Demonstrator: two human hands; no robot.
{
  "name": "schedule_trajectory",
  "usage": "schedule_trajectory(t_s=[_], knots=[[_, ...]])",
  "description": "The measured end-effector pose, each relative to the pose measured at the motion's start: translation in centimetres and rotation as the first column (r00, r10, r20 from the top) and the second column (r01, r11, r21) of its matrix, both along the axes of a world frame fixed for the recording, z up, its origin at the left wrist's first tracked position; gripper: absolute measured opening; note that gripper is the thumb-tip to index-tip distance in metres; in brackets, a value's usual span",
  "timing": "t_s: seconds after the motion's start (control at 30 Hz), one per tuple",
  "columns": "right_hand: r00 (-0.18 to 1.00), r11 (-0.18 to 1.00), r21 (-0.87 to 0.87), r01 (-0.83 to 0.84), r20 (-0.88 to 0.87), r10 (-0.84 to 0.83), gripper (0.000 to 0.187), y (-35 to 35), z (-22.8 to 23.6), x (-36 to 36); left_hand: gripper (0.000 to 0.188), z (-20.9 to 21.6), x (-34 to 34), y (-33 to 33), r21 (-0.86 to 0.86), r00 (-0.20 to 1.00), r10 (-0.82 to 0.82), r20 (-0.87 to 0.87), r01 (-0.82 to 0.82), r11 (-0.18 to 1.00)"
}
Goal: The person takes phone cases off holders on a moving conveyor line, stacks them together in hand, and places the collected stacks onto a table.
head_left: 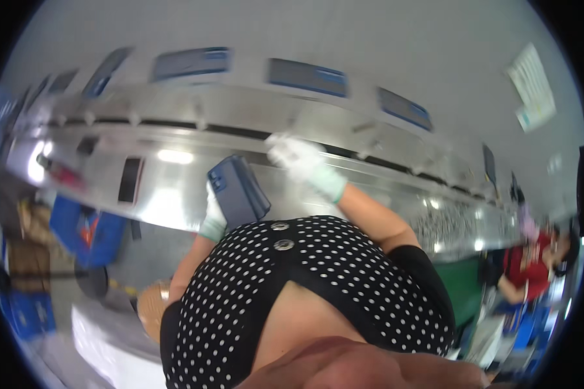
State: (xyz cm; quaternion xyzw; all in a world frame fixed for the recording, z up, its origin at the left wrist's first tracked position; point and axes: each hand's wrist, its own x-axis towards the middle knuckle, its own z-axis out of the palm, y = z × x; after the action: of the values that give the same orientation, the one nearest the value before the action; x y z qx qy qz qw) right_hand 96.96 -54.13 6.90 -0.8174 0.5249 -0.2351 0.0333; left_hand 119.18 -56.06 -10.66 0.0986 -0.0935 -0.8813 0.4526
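My left hand (pixel 213 211), in a pale glove, grips a small stack of dark blue phone back covers (pixel 237 191) at its left side. The top cover shows camera openings at its upper left corner, and the covers fan apart a little along their right edge. To the right and farther off, my gloved right hand (pixel 298 159) hovers over the metal bench near its dark slot. Its fingers are smeared by motion, and no object shows in them.
A dark flat phone-shaped piece (pixel 130 180) lies on the metal bench (pixel 292 188) to the left. Several blue-edged flat panels, one of them a panel (pixel 308 76), line the grey surface beyond. A blue bin (pixel 87 230) stands lower left; a person in red (pixel 532 266) is at right.
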Motion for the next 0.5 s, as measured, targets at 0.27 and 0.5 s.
schedule_trajectory(t_s=[0.27,0.5], knots=[[0.948,0.886,-0.341,0.314,0.060,-0.312,0.043,-14.1,7.0,8.8,0.064,-2.3,11.7,-1.1,0.099,0.995,0.079,0.060,-0.085,0.991],[0.934,0.938,-0.074,0.339,-0.096,-0.345,0.052,-20.2,10.1,17.9,0.071,-3.0,24.5,-6.2,0.142,0.996,0.072,-0.045,-0.065,0.988]])
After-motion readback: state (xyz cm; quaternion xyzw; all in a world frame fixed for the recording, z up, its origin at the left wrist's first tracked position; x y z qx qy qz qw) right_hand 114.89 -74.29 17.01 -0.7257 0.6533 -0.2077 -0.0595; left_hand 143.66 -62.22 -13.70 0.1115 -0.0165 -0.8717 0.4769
